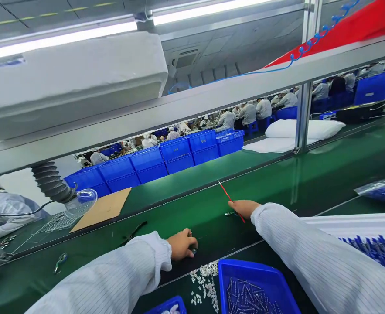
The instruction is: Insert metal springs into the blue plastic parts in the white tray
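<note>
The right hand (244,208) is clasping a red stick (225,191) toward eleven o'clock, seemingly for control, while at its eight o'clock the left hand (181,245) is curling, closure impossible to tell.

My long, loose white sleeves (326,257) are pinstriped in grey and end in gathered cuffs (163,252); my left hand (181,245) and right hand (245,208) are bare.

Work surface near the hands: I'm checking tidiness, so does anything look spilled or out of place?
Possibly: small white pieces lie loose on the work surface near the left hand, scattered beside the larger blue tray. They look odd because the tray's metal parts are contained.
</note>
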The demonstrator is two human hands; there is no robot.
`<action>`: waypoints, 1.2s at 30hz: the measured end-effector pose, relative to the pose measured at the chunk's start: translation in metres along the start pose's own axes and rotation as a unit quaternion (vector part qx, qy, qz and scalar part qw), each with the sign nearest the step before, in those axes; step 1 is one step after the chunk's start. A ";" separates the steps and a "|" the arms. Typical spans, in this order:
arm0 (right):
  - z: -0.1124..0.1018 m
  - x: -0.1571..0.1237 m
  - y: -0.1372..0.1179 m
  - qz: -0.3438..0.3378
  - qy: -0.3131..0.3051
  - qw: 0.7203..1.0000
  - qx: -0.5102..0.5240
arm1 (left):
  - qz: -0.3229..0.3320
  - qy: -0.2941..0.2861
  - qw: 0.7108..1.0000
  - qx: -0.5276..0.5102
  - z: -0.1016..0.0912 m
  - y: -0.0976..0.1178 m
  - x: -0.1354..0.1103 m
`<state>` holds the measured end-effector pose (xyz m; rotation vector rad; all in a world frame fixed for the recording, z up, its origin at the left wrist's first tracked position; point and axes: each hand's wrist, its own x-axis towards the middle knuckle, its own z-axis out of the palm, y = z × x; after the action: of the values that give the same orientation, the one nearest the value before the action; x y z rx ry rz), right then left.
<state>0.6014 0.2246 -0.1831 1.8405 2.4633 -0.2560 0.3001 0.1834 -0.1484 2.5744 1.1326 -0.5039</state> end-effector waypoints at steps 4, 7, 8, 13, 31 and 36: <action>-0.017 -0.019 -0.018 -0.055 0.016 0.998 -0.020 | -0.067 0.019 0.997 -0.040 0.005 -0.012 0.006; -0.034 -0.036 -0.051 -0.116 0.032 0.992 -0.028 | -0.105 0.027 0.991 -0.074 0.009 -0.020 -0.001; -0.039 -0.042 -0.064 -0.135 0.037 0.990 -0.031 | -0.112 0.030 0.990 -0.084 0.010 -0.021 -0.004; -0.050 -0.064 -0.117 -0.189 0.040 0.980 -0.046 | -0.132 0.039 0.985 -0.107 0.014 -0.016 -0.007; -0.040 -0.082 -0.124 -0.189 0.037 0.981 -0.011 | -0.133 -0.006 0.969 -0.210 0.001 -0.047 -0.037; -0.038 -0.080 -0.145 -0.212 0.038 0.976 0.026 | -0.166 -0.077 0.949 -0.257 -0.007 -0.078 -0.102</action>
<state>0.4881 0.1150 -0.1195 1.3407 2.9081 -0.2745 0.1791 0.1704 -0.1080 1.8799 1.4262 -0.4046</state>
